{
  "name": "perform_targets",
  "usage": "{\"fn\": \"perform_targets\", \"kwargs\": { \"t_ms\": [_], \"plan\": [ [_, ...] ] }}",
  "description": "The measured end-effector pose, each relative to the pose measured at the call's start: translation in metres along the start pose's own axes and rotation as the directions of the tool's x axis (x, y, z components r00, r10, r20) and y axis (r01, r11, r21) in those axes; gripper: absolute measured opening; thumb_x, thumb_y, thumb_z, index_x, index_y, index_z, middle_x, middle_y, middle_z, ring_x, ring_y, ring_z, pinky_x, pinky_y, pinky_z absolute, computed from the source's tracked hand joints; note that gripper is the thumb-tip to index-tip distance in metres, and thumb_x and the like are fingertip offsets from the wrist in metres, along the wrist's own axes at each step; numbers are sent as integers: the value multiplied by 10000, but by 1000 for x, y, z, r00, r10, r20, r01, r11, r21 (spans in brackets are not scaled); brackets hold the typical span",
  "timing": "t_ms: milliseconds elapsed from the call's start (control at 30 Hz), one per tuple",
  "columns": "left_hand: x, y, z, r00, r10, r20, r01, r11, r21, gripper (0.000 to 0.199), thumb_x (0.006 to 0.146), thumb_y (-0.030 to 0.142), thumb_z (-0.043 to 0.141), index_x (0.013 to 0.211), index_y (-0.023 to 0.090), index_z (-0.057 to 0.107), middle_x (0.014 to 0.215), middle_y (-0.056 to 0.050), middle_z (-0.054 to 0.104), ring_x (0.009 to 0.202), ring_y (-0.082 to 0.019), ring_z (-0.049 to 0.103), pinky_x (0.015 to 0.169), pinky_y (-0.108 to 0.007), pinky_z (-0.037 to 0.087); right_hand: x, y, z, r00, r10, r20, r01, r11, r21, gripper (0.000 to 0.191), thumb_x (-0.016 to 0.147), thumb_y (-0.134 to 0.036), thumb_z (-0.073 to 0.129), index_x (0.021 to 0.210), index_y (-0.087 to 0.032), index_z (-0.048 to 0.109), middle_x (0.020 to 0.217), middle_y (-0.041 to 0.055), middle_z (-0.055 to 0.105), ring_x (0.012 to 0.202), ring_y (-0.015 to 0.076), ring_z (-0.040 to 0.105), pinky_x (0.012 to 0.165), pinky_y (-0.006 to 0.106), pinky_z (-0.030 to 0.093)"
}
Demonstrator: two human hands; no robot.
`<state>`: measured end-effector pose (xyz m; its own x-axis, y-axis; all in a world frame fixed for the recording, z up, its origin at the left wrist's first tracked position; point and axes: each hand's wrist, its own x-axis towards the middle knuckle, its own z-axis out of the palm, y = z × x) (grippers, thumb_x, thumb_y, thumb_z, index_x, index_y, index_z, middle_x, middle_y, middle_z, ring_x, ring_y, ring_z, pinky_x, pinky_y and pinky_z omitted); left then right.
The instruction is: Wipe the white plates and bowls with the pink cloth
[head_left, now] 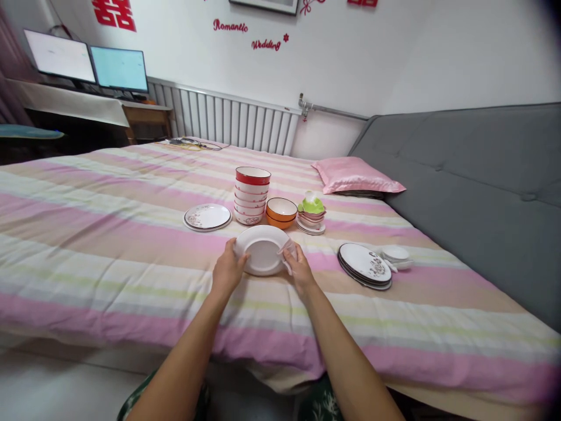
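Both of my hands hold a white plate above the striped bedspread. My left hand grips its left rim, and my right hand grips the right side along with something thin and clear, like a plastic wrapper. Just behind the plate stand a tall stack of red and white bowls and two nested orange bowls. Right of these, a green dish tops a pile of small dishes. Flat patterned plates lie to the left, and stacked oval plates to the right.
Small white dishes with a spoon lie beside the oval plates. A pink pillow rests near the grey headboard. Cables lie at the bed's far edge, before a radiator. Two monitors stand on a desk at the back left.
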<state>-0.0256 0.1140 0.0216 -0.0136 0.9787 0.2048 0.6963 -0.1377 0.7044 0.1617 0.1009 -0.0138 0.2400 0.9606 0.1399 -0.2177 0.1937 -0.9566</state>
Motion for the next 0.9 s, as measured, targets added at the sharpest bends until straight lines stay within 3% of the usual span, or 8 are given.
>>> {"fn": "perform_targets", "kwargs": {
  "t_ms": [167, 267, 467, 533, 600, 667, 767, 900],
  "plan": [
    [-6, -7, 6, 999, 11, -40, -15, 995, -101, 484, 804, 354, 524, 1235, 193, 374, 1036, -128, 656, 849, -257, 655, 710, -359, 470, -4, -13, 6, 992, -123, -24, 121, 989, -89, 417, 742, -426, 621, 1080, -208, 511, 1029, 55, 633, 939, 173, 597, 863, 336, 476],
    [-16, -5, 14, 998, 14, 57, -3, 981, -196, 427, 813, 393, 506, 1156, 168, 389, 928, -113, 681, 809, -244, 663, 669, -336, 475, -5, -42, 3, 957, -290, 3, 281, 927, -247, 403, 760, -381, 612, 1106, -193, 527, 1084, 72, 616, 987, 190, 577, 883, 339, 457],
    [-27, 5, 22, 969, 22, 246, -26, 1000, 12, 326, 769, 433, 565, 919, 147, 526, 888, -161, 677, 866, -294, 653, 704, -374, 481, -17, -85, -4, 897, -362, 254, 442, 721, -534, 319, 777, -249, 583, 1093, -207, 577, 1110, 51, 609, 1028, 195, 551, 937, 346, 405],
    [-25, 8, 20, 986, 42, 160, -51, 997, 55, 486, 723, 439, 620, 1068, 115, 512, 1016, -194, 647, 969, -319, 623, 765, -410, 481, -20, -87, 0, 881, -369, 297, 473, 663, -581, 321, 785, -230, 572, 1106, -219, 575, 1115, 47, 607, 1036, 196, 544, 948, 352, 395],
    [-23, 12, 17, 988, 155, 7, -156, 987, 30, 676, 703, 426, 650, 1252, 114, 408, 1200, -207, 566, 1110, -321, 553, 863, -437, 459, -23, -87, 5, 865, -376, 332, 501, 617, -607, 329, 798, -226, 561, 1126, -237, 568, 1123, 44, 603, 1042, 197, 537, 946, 355, 397],
    [-20, 17, 13, 937, 335, -103, -338, 941, -21, 720, 726, 370, 640, 1340, 162, 329, 1321, -168, 486, 1211, -286, 476, 957, -433, 415, -26, -87, 11, 856, -369, 363, 517, 571, -638, 336, 808, -230, 555, 1142, -256, 564, 1113, 42, 603, 1035, 203, 534, 931, 358, 407],
    [-18, 23, 6, 852, 508, -125, -517, 854, -60, 609, 779, 286, 586, 1341, 219, 362, 1334, -104, 492, 1236, -237, 452, 1008, -402, 384, -29, -87, 16, 854, -363, 372, 517, 521, -679, 347, 816, -244, 553, 1162, -273, 560, 1087, 44, 605, 1013, 210, 535, 910, 362, 420],
    [-13, 22, 0, 885, 459, -70, -464, 883, -72, 523, 816, 290, 541, 1318, 231, 408, 1297, -83, 544, 1169, -228, 516, 965, -386, 422, -24, -82, 11, 853, -376, 363, 521, 563, -642, 343, 821, -262, 552, 1164, -272, 556, 1117, 43, 597, 1034, 201, 530, 924, 356, 414]
  ]
}}
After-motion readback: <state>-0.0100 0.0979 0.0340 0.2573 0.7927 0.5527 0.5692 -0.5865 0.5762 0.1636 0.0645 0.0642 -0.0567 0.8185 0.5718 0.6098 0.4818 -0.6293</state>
